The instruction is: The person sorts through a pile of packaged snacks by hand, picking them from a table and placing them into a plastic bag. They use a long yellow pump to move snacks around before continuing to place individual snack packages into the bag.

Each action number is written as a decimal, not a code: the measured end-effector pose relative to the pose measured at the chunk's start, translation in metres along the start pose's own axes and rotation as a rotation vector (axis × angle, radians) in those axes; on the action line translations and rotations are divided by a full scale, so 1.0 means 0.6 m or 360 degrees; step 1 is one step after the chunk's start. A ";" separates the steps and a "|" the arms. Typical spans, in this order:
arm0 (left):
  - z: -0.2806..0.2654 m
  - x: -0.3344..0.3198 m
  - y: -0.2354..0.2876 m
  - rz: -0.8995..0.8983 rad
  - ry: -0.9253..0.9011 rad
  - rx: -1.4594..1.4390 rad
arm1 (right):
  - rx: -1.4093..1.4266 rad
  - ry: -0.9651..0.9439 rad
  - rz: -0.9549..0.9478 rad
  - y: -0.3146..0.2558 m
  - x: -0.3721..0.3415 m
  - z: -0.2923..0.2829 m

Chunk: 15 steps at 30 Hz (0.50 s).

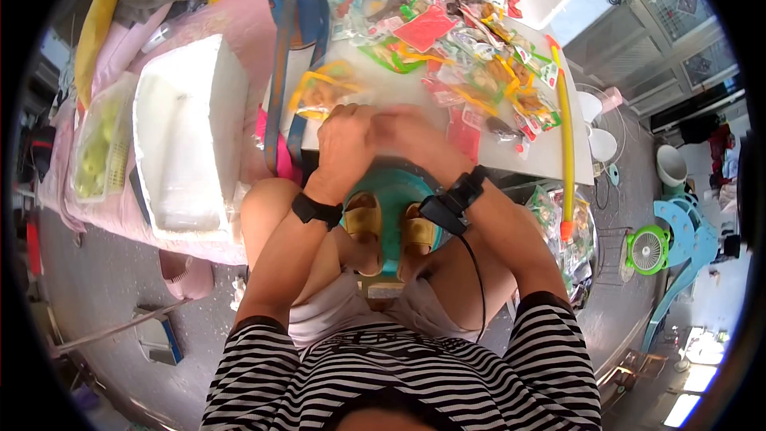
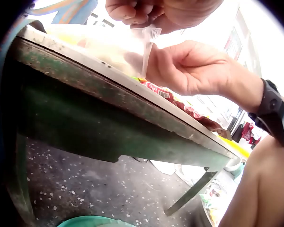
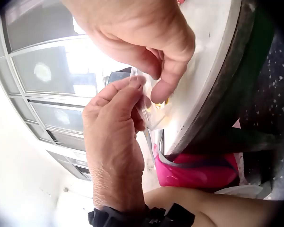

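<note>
Both hands meet over the near edge of the table. My left hand [image 1: 345,144] pinches the rim of a small clear plastic bag [image 3: 155,118] between thumb and fingers. At the other side of the bag, the thumb and curled forefinger of my right hand [image 3: 146,40] hold it; this hand [image 1: 415,132] is blurred in the head view. Something yellow shows through the plastic. From the left wrist, the bag's ribbed clear edge [image 2: 146,54] stands between the two hands. A yellow-edged packet [image 1: 323,92] lies just beyond my left hand.
Many colourful packets [image 1: 479,72] are heaped on the white table [image 1: 550,160]. A blue strapped bottle [image 1: 291,8] stands at the table's left. Left of my legs is a white foam box [image 1: 187,144], beside a basket of green fruit [image 1: 100,148]. A yellow tube [image 1: 568,136] borders the right.
</note>
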State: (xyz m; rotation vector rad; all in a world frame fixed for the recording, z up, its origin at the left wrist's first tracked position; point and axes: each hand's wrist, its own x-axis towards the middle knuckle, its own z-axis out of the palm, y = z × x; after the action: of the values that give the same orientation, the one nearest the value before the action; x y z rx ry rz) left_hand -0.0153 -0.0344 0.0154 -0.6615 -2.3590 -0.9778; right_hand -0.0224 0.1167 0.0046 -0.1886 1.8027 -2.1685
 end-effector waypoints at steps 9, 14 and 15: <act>-0.013 0.005 -0.002 -0.0070 -0.0011 0.0110 | -0.0811 -0.0088 0.0417 -0.116 -0.028 -0.027; -0.009 0.000 -0.001 -0.0069 -0.0037 0.0058 | -0.2008 0.1094 0.0017 -0.158 -0.090 -0.224; -0.009 0.000 -0.002 -0.0067 -0.0044 0.0048 | -0.1968 0.1299 0.0055 -0.153 -0.111 -0.277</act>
State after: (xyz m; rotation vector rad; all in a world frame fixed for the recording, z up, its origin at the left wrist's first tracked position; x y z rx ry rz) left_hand -0.0146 -0.0393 0.0182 -0.6198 -2.4165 -0.9546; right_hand -0.0231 0.3075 0.0676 0.5358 3.2957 -0.7837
